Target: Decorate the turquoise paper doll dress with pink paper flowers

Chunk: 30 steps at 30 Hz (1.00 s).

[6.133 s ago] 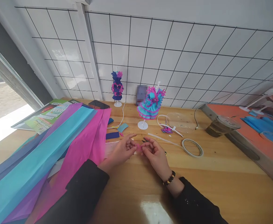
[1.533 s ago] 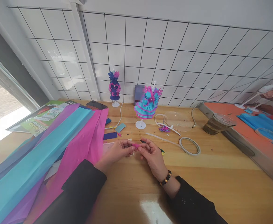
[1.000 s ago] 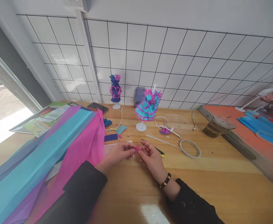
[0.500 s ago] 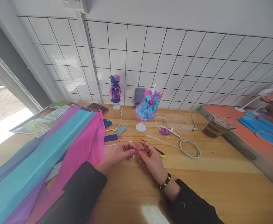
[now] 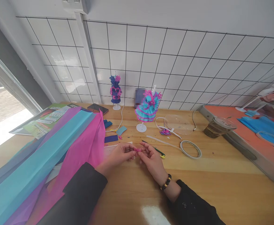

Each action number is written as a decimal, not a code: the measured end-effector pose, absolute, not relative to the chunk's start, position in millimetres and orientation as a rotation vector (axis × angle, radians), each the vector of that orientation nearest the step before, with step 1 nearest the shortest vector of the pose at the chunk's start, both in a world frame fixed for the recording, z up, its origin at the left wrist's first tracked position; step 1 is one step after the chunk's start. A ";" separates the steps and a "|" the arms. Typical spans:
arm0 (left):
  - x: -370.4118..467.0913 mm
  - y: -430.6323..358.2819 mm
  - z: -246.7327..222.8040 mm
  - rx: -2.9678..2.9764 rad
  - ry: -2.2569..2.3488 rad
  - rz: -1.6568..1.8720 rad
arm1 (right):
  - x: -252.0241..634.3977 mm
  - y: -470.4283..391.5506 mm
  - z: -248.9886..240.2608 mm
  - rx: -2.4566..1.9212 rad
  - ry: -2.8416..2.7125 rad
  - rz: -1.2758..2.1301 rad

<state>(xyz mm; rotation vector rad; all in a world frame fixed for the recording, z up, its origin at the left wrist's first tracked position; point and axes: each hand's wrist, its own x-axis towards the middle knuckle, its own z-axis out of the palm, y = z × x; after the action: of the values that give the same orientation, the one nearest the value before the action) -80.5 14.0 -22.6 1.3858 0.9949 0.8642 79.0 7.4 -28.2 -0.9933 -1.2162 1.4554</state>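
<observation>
Pink piece (image 5: pixel 137 150): small and thin, held between both hands over the wooden table (image 5: pixel 197 190); whether folded or twisted is too small to tell.
Left hand (image 5: pixel 122 153): thumb and forefinger pinch the piece's left end, the other fingers curled.
Right hand (image 5: pixel 152 157): thumb and fingertips grip the right end, forefinger bent above.
Piece's ends: likely very light, soft and easily creased or torn; best held lightly at the tips, as a hard pinch would probably flatten the middle.
Yellow-handled tool (image 5: pixel 162 154): lies just beyond the right hand, partly hidden by it, its dark slim end towards the fingers; it probably hampers reaching forward on that side.
White strip (image 5: pixel 161 140): runs behind the tool towards the tape roll (image 5: pixel 200 153), right of the hand.
Navy rectangle (image 5: pixel 111 138): lies beyond the left hand, near a teal scrap (image 5: pixel 121 130).
Pink sheet (image 5: pixel 86 140): spreads beside the left forearm with a turquoise sheet (image 5: pixel 40 156), crowding that elbow.
Turquoise dress (image 5: pixel 147 109): on its white stand straight ahead; a navy dress (image 5: pixel 115 90) stands farther back, to the left.
</observation>
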 end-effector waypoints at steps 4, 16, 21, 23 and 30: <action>-81.4 13.1 -19.9 1.373 0.983 0.871 | 78.2 7.1 -27.8 -0.986 -1.197 1.461; -79.5 11.9 -18.2 1.357 0.995 0.887 | 78.1 6.3 -23.8 -0.982 -1.201 1.481; -79.1 10.0 -15.0 1.353 0.989 0.885 | 78.2 6.6 -26.2 -0.984 -1.210 1.476; -79.4 10.1 -15.8 1.339 0.973 0.893 | 78.7 7.0 -27.5 -0.983 -1.215 1.469; -79.8 11.4 -21.0 1.328 0.954 0.904 | 79.0 7.2 -25.8 -0.976 -1.202 1.478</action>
<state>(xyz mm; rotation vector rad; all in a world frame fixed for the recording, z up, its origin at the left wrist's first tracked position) -79.8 11.4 -21.0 1.3284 0.9539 0.9041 79.0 7.2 -25.8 -0.9762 -1.2016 1.4784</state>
